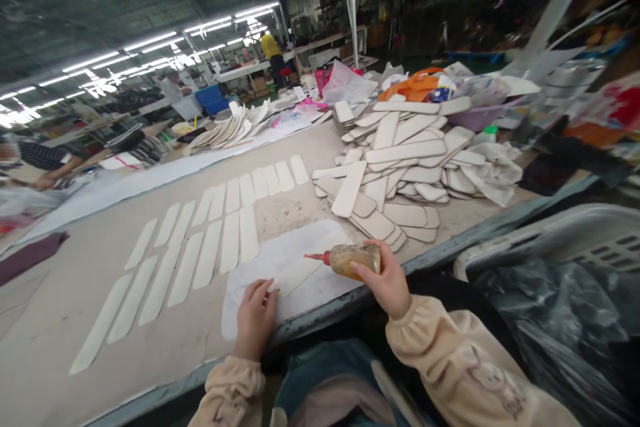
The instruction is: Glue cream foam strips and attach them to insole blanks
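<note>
My right hand (384, 280) grips a squeeze bottle (350, 258) of amber glue, its red nozzle pointing left over a cream insole strip (299, 275). That strip lies on a white sheet (280, 255) at the table's near edge. My left hand (256, 315) rests with fingers flat on the sheet, its fingertips touching the strip's left end.
Two rows of cream strips (200, 240) lie spread on the tan table (75, 260) to the left. A big heap of loose strips (400, 167) sits at the right. A grey plastic basket (565, 240) lined with a black bag stands at the near right. Other people work far off.
</note>
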The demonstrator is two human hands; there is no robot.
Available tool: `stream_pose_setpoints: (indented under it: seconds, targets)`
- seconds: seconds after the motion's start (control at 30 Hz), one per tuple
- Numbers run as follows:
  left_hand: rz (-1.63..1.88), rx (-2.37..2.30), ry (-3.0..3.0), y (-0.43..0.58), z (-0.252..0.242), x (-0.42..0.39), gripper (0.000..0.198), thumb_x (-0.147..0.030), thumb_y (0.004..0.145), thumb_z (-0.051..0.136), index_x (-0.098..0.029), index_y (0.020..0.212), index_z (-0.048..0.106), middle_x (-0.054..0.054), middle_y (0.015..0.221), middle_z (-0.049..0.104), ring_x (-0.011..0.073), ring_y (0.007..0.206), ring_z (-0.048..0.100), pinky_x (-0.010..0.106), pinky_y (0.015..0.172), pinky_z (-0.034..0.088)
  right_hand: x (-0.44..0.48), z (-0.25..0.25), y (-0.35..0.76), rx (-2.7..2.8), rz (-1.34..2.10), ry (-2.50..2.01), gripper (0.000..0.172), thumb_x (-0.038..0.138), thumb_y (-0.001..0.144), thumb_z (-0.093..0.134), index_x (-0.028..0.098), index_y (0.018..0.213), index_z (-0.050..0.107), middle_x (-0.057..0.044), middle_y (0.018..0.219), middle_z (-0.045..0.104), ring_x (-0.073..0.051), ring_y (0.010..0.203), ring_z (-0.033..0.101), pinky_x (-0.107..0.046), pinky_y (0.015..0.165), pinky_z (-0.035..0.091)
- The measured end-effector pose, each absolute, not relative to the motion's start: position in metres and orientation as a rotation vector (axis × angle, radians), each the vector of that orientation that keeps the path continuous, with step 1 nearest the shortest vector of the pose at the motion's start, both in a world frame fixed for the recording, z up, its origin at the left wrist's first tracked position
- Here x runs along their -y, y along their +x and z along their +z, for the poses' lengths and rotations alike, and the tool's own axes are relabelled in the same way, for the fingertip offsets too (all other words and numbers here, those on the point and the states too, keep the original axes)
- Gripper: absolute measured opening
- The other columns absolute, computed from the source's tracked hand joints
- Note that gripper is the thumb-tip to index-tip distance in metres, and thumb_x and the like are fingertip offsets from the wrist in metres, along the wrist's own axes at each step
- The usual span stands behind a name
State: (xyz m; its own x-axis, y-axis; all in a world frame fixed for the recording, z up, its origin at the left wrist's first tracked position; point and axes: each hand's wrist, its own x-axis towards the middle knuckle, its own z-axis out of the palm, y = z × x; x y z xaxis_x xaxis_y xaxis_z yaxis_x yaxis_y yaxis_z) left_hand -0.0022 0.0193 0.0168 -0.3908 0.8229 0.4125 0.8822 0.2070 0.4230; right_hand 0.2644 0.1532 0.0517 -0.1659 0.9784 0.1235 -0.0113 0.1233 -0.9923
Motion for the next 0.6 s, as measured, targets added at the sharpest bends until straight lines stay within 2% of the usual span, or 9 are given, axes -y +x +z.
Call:
stream_pose_setpoints:
  seconds: [0.07,0.13,0.33,0.6]
  targets:
    - [-0.893,2.2,-1.847,-0.001,0.009,-0.011,0.022,-0.029,0.085,0.052,-0.018,0.098,0.066,0.009,0.1,0.063,0.0167,0.084,0.06,0.032,0.077,0.051,-0.147,0.045,0.255,1.452,1.204,-1.031,0.049,0.041,0.069,0.071,0.019,0.107,0.049,-0.005,0.094,0.061,-0.022,0.082,0.059,-0.035,0.076,0.05]
    - [-0.844,2.094,-1.967,-0.002,0.002,-0.006,0.018,-0.022,0.085,0.053,-0.019,0.097,0.066,0.007,0.097,0.064,0.0176,0.09,0.058,0.034,0.082,0.05,-0.142,0.039,0.245,1.522,1.167,-1.028,0.049,0.04,0.069,0.07,0.019,0.108,0.049,-0.006,0.096,0.06,-0.023,0.085,0.059,-0.037,0.078,0.05]
    - [-0.877,2.048,-2.032,-0.002,-0.005,-0.002,0.016,-0.019,0.084,0.055,-0.019,0.096,0.066,0.006,0.091,0.064,0.0159,0.085,0.057,0.031,0.078,0.05,-0.126,0.03,0.217,1.687,1.11,-0.979,0.048,0.035,0.071,0.068,0.019,0.111,0.047,-0.007,0.102,0.058,-0.023,0.093,0.057,-0.038,0.085,0.048]
    - [-0.896,2.041,-2.059,0.004,0.003,-0.003,0.016,-0.017,0.084,0.056,-0.019,0.097,0.065,0.005,0.092,0.065,0.0161,0.086,0.057,0.031,0.079,0.05,-0.116,0.028,0.199,1.823,1.048,-0.91,0.046,0.03,0.068,0.069,0.02,0.109,0.049,-0.006,0.101,0.056,-0.022,0.093,0.056,-0.037,0.085,0.047]
